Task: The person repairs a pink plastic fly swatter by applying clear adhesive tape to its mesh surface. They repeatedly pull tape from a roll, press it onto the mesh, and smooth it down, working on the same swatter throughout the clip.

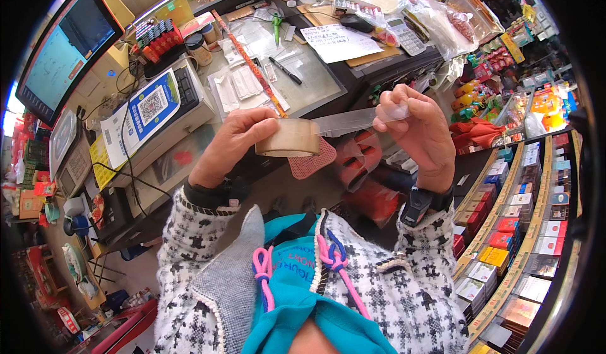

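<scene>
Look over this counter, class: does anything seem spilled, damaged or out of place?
Nothing clearly spilled or damaged stands out. The long red stick looks mildly out of place: it stretches across the cluttered counter, among small loose items, its near end appearing close to the tape roll.

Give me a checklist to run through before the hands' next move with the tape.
1. Left hand gripping the tape roll: ok.
2. Right hand pinching the free end of the tape strip: ok.
3. Strip drawn out between both hands: ok.
4. Strip separated from the roll: not ok, it is joined.
5. Roll clear of the red patterned stick: cannot tell, they overlap in view.
</scene>
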`<state>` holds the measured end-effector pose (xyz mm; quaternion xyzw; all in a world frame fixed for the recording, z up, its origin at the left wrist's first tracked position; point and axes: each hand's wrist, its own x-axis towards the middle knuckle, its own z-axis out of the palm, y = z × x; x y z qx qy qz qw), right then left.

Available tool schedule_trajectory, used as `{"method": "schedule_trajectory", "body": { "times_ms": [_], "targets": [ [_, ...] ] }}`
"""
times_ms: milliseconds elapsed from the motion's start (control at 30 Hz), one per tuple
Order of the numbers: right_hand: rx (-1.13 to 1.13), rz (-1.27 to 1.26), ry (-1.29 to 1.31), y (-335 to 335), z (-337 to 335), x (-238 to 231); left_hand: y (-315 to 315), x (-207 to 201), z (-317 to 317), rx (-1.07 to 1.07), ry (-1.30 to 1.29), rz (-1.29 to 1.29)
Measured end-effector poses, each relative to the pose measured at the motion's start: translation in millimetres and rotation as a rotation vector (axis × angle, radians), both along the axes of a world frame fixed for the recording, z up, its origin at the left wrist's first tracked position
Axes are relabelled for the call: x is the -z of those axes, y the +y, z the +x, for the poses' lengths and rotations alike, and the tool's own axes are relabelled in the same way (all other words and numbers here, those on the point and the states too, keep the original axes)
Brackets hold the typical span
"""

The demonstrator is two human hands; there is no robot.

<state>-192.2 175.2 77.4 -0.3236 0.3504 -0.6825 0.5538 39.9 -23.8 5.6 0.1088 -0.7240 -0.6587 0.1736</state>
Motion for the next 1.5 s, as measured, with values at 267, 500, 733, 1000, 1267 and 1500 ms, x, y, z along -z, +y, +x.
{"method": "schedule_trajectory", "body": {
  "times_ms": [267,500,733,1000,1267,1500],
  "targets": [
    [0.015,-0.055,0.01,6,-14,-8,-16,25,8,0.116,0.132,0.159],
    [0.1,-0.073,-0.071,14,-27,-10,-20,40,20,0.022,0.288,0.433],
    [0.168,-0.082,-0.107,16,-36,-14,-41,56,22,0.197,0.188,0.284],
    [0.118,-0.082,-0.01,9,-28,-21,-35,27,13,0.168,-0.007,-0.173],
    [0.028,-0.064,0.154,-26,3,-32,-32,41,-7,0.004,0.005,-0.685],
    [0.113,-0.021,0.45,-71,38,-58,-64,75,-31,0.021,0.048,-0.77]
  ]
}}
